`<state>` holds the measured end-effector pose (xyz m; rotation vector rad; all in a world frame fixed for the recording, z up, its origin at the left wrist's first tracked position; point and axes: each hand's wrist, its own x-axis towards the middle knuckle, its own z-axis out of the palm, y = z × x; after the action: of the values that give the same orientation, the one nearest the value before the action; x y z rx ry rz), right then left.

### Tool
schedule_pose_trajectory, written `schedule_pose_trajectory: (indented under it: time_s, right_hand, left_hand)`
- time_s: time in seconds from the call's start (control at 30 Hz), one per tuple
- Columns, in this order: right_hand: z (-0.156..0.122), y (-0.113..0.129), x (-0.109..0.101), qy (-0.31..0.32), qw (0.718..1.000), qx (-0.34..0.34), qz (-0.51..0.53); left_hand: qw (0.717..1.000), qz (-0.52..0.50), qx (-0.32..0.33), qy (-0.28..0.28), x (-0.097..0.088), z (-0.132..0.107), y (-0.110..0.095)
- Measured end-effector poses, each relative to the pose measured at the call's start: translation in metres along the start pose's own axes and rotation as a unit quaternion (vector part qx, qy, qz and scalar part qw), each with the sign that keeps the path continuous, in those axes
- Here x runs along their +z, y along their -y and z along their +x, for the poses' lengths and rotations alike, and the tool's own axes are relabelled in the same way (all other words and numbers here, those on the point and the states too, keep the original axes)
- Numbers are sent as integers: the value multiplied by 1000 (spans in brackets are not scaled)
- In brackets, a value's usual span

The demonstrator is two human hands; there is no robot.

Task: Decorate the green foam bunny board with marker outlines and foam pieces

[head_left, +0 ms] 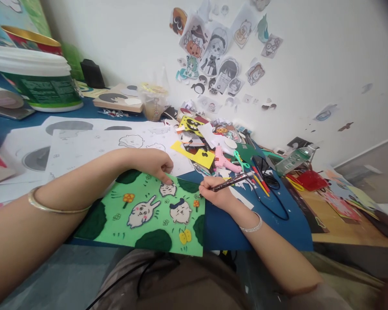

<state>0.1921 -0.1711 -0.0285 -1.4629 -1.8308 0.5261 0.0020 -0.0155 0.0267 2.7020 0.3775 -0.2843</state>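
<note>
A bright green picture sheet (pixel 132 224) lies in front of me at the table edge, with dark green bushes, flowers and white cartoon animals on it. My left hand (pixel 151 165) reaches across its far edge, fingers curled, with one digit pressing beside the small top animal (pixel 168 189). Whether any fingers go under the sheet is hidden. In my right hand (pixel 216 193) is a dark patterned pen (pixel 233 181), its back end pointing up to the right. That hand is closed around it at the sheet's right edge; the pen tip is hard to make out.
Printed drawings (pixel 84 146) spread out behind the sheet. A pink glue gun (pixel 224 160), teal scissors (pixel 241 159), a yellow paper scrap (pixel 194 154) and a black cable (pixel 278 211) lie on the right. A white-rimmed bucket (pixel 48 88) stands back left; a clear bottle (pixel 295 159) lies far right.
</note>
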Motion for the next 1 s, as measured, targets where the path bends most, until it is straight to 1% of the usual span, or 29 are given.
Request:
schedule_pose_trajectory:
  time_s: [0.07, 0.17, 0.3, 0.5, 0.63, 0.77, 0.83, 0.9, 0.93, 1.0]
  right_hand:
    - [0, 0, 0, -4, 1000, 0, -3]
    - [0, 0, -1, 8, 1000, -2, -6]
    - [0, -1, -1, -2, 1000, 1, -4]
    - [0, -1, 0, 2, 1000, -15, -8]
    - [0, -2, 0, 16, 1000, -20, -7]
    - [0, -2, 0, -4, 1000, -7, -16]
    - [0, -2, 0, -4, 1000, -3, 4]
    - [0, -2, 0, -23, 999, 10, 40]
    - [1, -2, -1, -51, 997, 18, 60]
    - [2, -3, -3, -143, 984, 36, 103]
  left_hand:
    - [1000, -2, 1, 1, 0, 0, 0]
    - [1000, -3, 5, -1, 0, 0, 0]
    - [1000, -4, 18, -8, 1, 1, 2]
    - [1000, -12, 1, -1, 1, 1, 1]
    - [1000, -21, -4, -3, 1, 1, 2]
    - [1000, -30, 6, -5, 2, 2, 4]
    - [1000, -27, 10, -6, 2, 2, 5]
    - [999, -30, 16, -7, 1, 0, 6]
    - [999, -37, 21, -7, 0, -2, 6]
    - [998, -61, 31, -8, -4, -7, 6]
